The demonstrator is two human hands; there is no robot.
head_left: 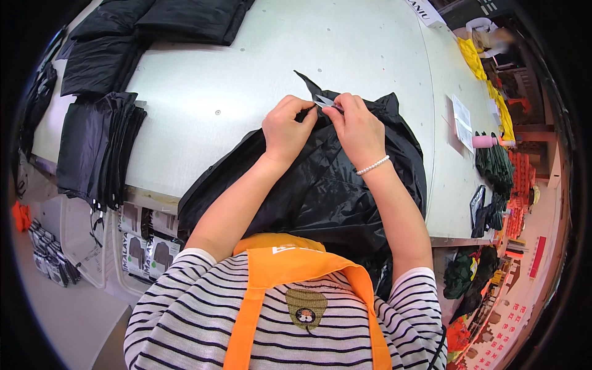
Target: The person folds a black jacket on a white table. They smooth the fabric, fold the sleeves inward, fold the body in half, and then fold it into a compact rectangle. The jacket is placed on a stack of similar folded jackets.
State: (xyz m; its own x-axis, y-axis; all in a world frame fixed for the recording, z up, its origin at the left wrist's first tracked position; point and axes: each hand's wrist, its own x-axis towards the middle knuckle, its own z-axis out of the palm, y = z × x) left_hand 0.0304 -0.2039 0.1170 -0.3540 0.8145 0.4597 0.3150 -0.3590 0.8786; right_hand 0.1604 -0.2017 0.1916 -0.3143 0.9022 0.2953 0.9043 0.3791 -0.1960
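Note:
A shiny black garment (pixel 314 185) lies bunched on the white table in front of me, its near part hanging over the edge against my body. My left hand (pixel 287 127) pinches a bit of its black fabric near the far edge, where a pointed corner sticks out beyond the fingers. In my right hand (pixel 359 131) is a small pair of thread snips (pixel 324 100), their silver blades pointing left toward my left fingertips. The blade tips are close to the pinched fabric; whether they touch it I cannot tell. A beaded bracelet circles my right wrist.
Folded black garments (pixel 98 139) are stacked at the left edge, with more folded black pieces (pixel 188 21) at the far left. Paper (pixel 462 123) and a pink thread cone (pixel 485 142) sit at right. White crates (pixel 126 265) hold packages below. Another person (pixel 490 40) is at the far right.

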